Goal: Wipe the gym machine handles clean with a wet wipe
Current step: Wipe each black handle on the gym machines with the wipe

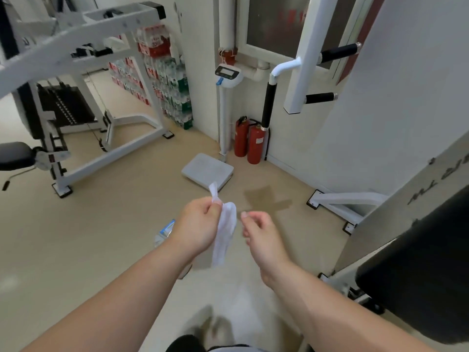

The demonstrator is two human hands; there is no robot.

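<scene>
The left grip (pixel 200 224) is curled, its thumb and fingertips pinching the top of the wet wipe (pixel 224 237). A short twisted end of the wipe sticks up above the pinch, and the rest hangs down crumpled along the inner side of that grip. The right grip (pixel 264 235) hovers just beside the wipe on its right, with fingers loosely curled and thumb tip close to the wipe's edge. A thin gap seems to show between them, and this grip holds nothing. Both forearms are bare. The machine's 3 black handles lie well apart from both grips, up ahead and to the right of the right grip. The upper handle (pixel 338 53) and lower handle (pixel 321 97) jut sideways from a white upright, and the upright handle (pixel 269 105) hangs on a bent white bar. Straight beyond the left grip, a grey scale platform (pixel 206 171) lies on the floor (pixel 101 224). Farther on stand 2 red fire extinguishers (pixel 255 146). Just behind the left wrist a blue-and-white packet (pixel 166 229) shows in part; what it rests on cannot be told. A black pad (pixel 418 275) sits near, to the right of the right forearm.
</scene>
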